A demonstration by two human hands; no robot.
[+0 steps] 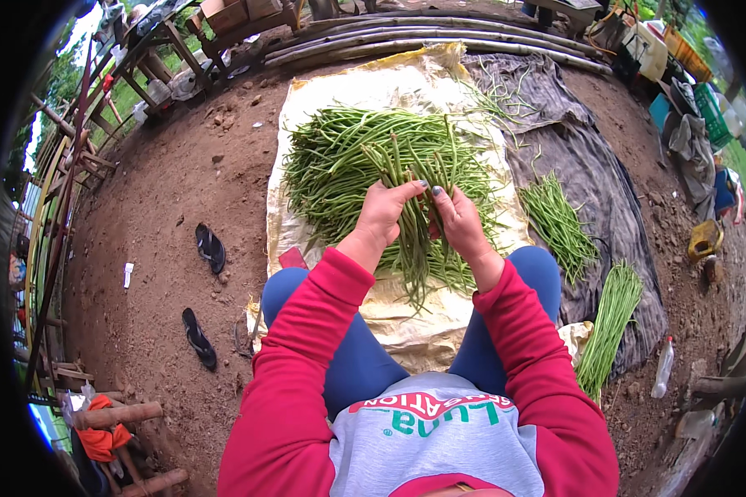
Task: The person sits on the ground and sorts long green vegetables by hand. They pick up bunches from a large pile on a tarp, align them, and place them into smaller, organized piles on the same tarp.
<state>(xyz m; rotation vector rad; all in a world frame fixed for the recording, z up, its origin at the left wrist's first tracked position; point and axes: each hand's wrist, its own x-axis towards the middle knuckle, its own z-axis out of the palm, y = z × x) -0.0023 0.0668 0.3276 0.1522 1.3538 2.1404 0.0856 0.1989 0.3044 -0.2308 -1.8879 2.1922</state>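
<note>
Inside both closed grips (pixel 380 214) (pixel 461 222), green beans (pixel 413 248)

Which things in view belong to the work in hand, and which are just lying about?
Seemingly in use: bean bunch in the left hand and right hand; large bean pile; two smaller bean piles; pale sheet; dark cloth.

Seemingly just lying about: two black flip-flops; clear bottle; yellow container.

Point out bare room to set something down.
Bare dirt lies between the farther black flip-flop and the pale sheet; the dark cloth is bare between its right edge and the farther small bean bundle. Crowded: the sheet's middle, under the large bean pile, with the left hand and right hand gripping beans above it.
</note>
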